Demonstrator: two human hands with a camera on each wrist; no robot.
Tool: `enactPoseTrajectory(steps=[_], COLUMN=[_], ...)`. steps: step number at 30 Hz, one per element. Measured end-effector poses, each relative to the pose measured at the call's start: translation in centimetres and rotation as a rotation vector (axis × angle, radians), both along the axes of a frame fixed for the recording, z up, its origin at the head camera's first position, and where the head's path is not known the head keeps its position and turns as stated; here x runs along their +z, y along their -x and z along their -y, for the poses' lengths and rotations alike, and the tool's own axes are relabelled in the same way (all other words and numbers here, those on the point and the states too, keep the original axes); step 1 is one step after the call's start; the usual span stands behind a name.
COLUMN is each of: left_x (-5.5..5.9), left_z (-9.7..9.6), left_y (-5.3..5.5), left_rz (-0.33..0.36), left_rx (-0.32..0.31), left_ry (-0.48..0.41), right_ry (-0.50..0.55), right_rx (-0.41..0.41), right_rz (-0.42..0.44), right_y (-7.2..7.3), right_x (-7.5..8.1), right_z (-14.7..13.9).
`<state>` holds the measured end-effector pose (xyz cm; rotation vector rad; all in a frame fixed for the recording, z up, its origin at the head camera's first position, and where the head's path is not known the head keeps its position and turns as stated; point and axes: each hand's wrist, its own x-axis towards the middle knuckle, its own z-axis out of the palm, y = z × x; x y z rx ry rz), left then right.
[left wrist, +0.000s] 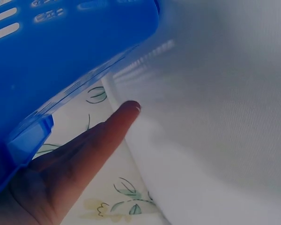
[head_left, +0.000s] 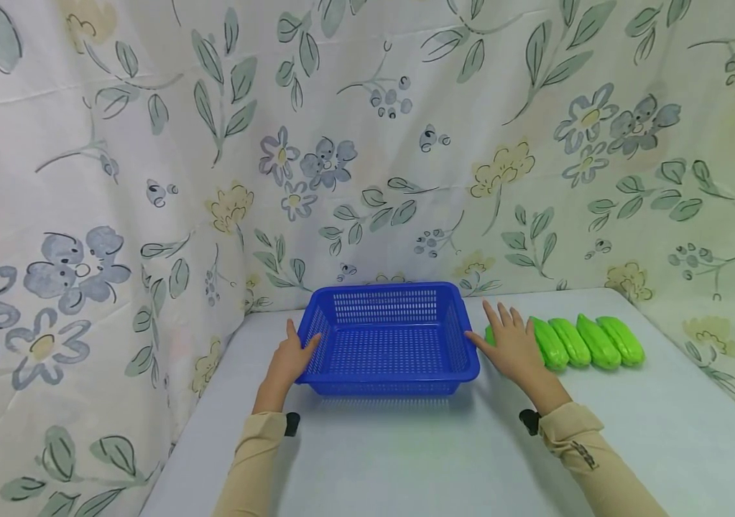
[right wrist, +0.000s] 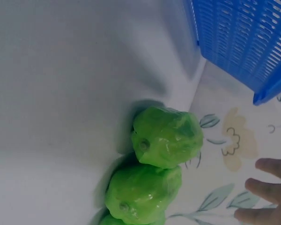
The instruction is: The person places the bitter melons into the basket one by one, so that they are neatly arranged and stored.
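A blue rectangular plastic basket (head_left: 380, 384) with slotted walls stands upright on the white table, and its mesh floor is bare. At its left side is my left hand (head_left: 286, 362), thumb overlapping the rim. In the left wrist view, a straight finger (left wrist: 112, 131) extends alongside the basket's outer wall (left wrist: 70, 61). My right hand (head_left: 512, 348) is beside the right rim, fingers spread and straight, thumb tip right at the rim. Behind that hand lies a row of glossy green elongated vegetables (head_left: 600, 343), partly hidden by it. The right wrist view shows their rounded ends (right wrist: 166, 138) close up.
The white table (head_left: 393, 459) ends at a floral cloth (head_left: 380, 172) hanging behind it and along the left. The vegetables lie side by side to the right of the basket, near the table's back edge.
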<state>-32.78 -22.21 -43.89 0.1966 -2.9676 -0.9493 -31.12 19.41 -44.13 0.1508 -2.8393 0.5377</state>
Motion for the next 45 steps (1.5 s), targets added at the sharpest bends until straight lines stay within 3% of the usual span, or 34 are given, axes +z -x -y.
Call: enactPoseTrajectory(steps=[10,21,35,45], left_x=[-0.5,-0.3,-0.4,-0.3], left_z=[0.1,0.1,0.0,0.0], left_y=[0.2,0.2,0.2,0.2], left_rz=[-0.035,-0.041,-0.058,-0.050], left_rx=[-0.011,-0.017,-0.027,-0.024], left_ry=[-0.072,-0.019,-0.024,-0.030], right_ry=[0.070,0.270,0.527,0.586], right_rx=[-0.004,0.022,0.020,-0.007], right_rz=[0.027,0.066,0.089,0.097], right_y=[0.2,0.8,1.6,1.8], right_x=[-0.5,-1.8,-3.3,-4.2], right_z=[-0.1,-0.7,-1.8,-2.1])
